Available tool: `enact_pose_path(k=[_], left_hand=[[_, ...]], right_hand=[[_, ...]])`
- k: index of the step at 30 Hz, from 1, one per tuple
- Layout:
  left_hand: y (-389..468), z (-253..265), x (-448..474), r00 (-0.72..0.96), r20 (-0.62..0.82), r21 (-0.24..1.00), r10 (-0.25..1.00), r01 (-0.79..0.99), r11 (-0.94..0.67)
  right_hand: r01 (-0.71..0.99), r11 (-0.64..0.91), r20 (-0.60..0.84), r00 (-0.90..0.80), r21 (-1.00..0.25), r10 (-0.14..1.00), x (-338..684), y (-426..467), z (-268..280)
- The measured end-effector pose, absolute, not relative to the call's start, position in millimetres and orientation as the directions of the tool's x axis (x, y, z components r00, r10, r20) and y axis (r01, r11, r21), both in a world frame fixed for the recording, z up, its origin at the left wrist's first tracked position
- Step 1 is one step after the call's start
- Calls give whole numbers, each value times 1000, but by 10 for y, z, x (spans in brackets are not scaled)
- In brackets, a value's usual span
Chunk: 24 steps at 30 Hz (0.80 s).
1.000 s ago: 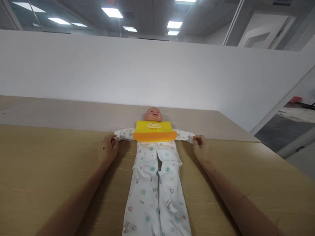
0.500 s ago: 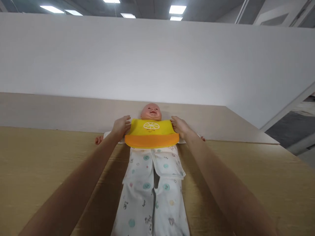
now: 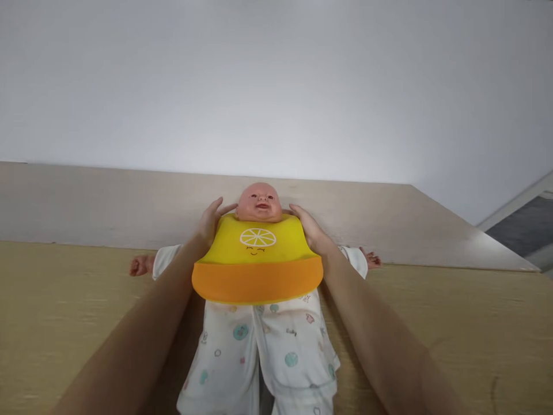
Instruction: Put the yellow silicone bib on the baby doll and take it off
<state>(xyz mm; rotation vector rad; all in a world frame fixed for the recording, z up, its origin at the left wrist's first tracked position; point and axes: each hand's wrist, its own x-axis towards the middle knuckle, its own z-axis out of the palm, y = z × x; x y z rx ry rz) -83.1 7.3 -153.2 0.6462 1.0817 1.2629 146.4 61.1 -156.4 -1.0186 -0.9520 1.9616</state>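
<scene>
A baby doll [image 3: 259,202] lies on its back in a white patterned outfit [image 3: 283,346], arms spread to the sides. Over its chest lies a yellow bib [image 3: 228,239] with an orange catch pocket [image 3: 257,280] and a white citrus slice print. My left hand [image 3: 211,222] holds the bib's upper left edge beside the doll's neck, fingers reaching behind it. At the opposite side, my right hand [image 3: 307,226] grips the upper right edge, its fingertips tucked behind the neck. The bib's neck ends are hidden.
The doll rests on a wooden tabletop [image 3: 78,305] with a paler board strip [image 3: 86,202] at its back. Behind that rises a white wall panel [image 3: 259,86]. A dark floor area [image 3: 522,225] shows past the right edge.
The view has moved closer and tipped down. Both hands have moved inward from the bib's sides to the doll's neck, and the bib sits higher under its chin.
</scene>
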Motion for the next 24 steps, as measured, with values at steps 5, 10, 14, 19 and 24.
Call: enact_pose_path(k=[5, 10, 14, 19, 24], left_hand=[[-80, -1498, -780, -78, -258, 866, 963, -461, 195], [-303, -1479, -685, -33, -250, 822, 968, -536, 194], [-619, -1454, -576, -28, -242, 791, 970, -585, 180], [-1095, -1402, -431, -22, -277, 733, 961, -652, 196], [-1551, -1408, -297, -27, -325, 705, 945, -674, 223]], right_hand=[[-318, -440, -292, -419, -840, 860, 1467, 477, -1548], [-357, -262, -182, -243, -896, 953, 1522, 142, -1465], [-368, -176, -115, -182, -913, 977, 1575, -193, -1412], [-448, -176, -108, -173, -877, 979, 1640, -604, -1477], [-513, -210, -121, -201, -833, 972, 1780, -1068, -1612]])
